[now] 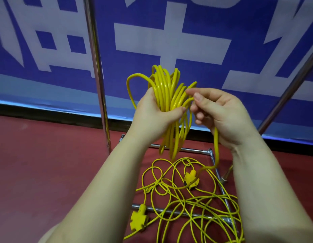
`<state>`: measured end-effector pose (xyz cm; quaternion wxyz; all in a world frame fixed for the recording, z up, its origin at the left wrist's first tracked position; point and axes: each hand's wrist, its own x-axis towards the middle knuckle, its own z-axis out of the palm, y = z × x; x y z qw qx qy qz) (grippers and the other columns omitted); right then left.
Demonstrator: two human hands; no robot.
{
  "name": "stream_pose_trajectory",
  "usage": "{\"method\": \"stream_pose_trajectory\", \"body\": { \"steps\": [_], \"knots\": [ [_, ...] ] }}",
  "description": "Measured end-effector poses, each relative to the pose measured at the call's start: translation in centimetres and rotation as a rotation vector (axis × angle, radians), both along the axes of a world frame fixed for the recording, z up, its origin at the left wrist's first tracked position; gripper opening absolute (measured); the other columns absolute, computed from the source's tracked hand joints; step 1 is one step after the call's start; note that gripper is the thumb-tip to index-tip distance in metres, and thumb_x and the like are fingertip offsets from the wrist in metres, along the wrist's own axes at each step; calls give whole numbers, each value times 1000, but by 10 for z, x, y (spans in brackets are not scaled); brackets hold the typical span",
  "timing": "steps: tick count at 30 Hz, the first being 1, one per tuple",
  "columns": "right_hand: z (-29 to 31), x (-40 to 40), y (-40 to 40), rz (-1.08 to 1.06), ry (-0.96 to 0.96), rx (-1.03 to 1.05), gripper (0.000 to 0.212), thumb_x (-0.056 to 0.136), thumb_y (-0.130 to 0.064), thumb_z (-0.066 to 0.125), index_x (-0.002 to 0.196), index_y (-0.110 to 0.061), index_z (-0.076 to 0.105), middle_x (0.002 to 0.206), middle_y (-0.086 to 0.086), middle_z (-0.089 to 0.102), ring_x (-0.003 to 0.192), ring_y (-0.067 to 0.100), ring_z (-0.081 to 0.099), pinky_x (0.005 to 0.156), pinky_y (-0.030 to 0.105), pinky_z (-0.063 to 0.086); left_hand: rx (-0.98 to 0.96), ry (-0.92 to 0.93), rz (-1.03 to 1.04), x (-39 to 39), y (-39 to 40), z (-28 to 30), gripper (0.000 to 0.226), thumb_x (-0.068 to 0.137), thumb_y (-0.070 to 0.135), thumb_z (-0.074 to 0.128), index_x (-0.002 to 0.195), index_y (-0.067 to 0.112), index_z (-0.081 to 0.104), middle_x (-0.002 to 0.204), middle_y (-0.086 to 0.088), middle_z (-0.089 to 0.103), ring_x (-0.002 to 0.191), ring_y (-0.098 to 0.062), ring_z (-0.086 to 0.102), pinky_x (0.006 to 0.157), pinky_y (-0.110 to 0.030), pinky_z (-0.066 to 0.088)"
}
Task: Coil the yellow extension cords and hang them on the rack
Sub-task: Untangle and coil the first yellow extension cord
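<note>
Presently: left hand (150, 109) gripped yellow coil (167, 95) at mid-bundle, thumb across front, loops standing upright above fist and hanging below. Right hand (220, 113) just beside coil, fingers curled, pinching free strand (216, 148) which ran down to floor. Loose yellow cord (187, 204) lay tangled on red floor (55, 163) within chrome rack base (213, 158). Two yellow socket blocks: one (190, 179) mid-tangle, one (139, 220) at base's near rail. Rack upright (98, 72) stood left of coil. Blue banner (169, 41) behind.
</note>
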<state>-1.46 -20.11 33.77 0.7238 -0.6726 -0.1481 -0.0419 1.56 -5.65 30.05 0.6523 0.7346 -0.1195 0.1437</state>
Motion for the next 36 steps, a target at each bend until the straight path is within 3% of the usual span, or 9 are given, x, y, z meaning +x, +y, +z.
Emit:
{"method": "stream_pose_trajectory", "body": {
  "steps": [3, 6, 11, 19, 23, 26, 30, 33, 36],
  "knots": [
    [-6, 1, -3, 40, 45, -6, 19, 88, -7, 52, 105, -15, 57, 59, -4, 60, 42, 6, 46, 43, 19, 43, -63, 42, 74, -2, 7, 0, 55, 56, 34, 77, 105, 16, 60, 89, -1, 72, 84, -21, 70, 81, -50, 55],
    [-21, 5, -8, 101, 177, -272, 5, 91, -9, 51, 94, -14, 51, 55, -1, 61, 40, 9, 53, 43, 19, 45, -188, 80, 166, 1, 17, -1, 38, 66, 20, 78, 100, 12, 62, 85, -4, 71, 80, -22, 70, 81, -49, 56],
    [-67, 12, -21, 64, 295, -745, 11, 88, -16, 63, 80, -15, 55, 81, 10, 70, 70, 9, 62, 71, 22, 48, -312, 133, 316, 14, 38, -10, 38, 62, 26, 72, 94, 7, 65, 74, -5, 67, 68, -25, 67, 61, -38, 53],
    [-56, 25, -18, -532, -91, 0, 11, 87, -11, 63, 80, -18, 58, 48, -6, 60, 42, 3, 52, 51, 16, 48, 45, 178, 353, 30, 60, -47, 21, 73, 14, 76, 86, 7, 60, 77, -4, 65, 69, -17, 61, 59, -21, 46],
    [-64, 38, -24, -638, -128, 14, 12, 93, -16, 57, 88, -25, 62, 68, -9, 57, 54, -2, 49, 59, 15, 45, 171, 277, 137, 37, 59, -62, 40, 67, 20, 81, 102, 14, 61, 91, -1, 71, 84, -17, 68, 81, -33, 53],
    [-71, 50, -33, -656, -36, -24, 18, 94, -15, 54, 82, -28, 61, 81, -12, 61, 64, -8, 51, 69, 12, 39, 24, 362, -57, 36, 54, -63, 41, 67, 17, 81, 102, 9, 63, 87, -7, 72, 77, -22, 69, 77, -38, 54],
    [-81, 62, -41, -604, 109, -78, 26, 94, -8, 47, 72, -21, 55, 67, -14, 54, 55, -6, 44, 63, 15, 31, -182, 448, -162, 37, 41, -61, 4, 80, 5, 67, 83, 3, 65, 72, -12, 68, 68, -27, 63, 72, -37, 53],
    [-81, 64, -41, -531, 124, -239, 27, 91, -8, 47, 67, -18, 54, 47, -20, 50, 58, -3, 40, 61, 17, 29, -168, 469, -205, 42, 35, -66, 3, 81, 4, 66, 78, 4, 65, 68, -10, 67, 62, -23, 61, 66, -34, 53],
    [-80, 60, -35, -414, 126, -444, 25, 84, -14, 53, 61, -19, 57, 65, -7, 57, 68, 6, 45, 62, 18, 32, -165, 484, -193, 45, 30, -70, 42, 65, 16, 74, 99, -6, 63, 78, -14, 69, 70, -28, 64, 74, -42, 53]
  ]
}}
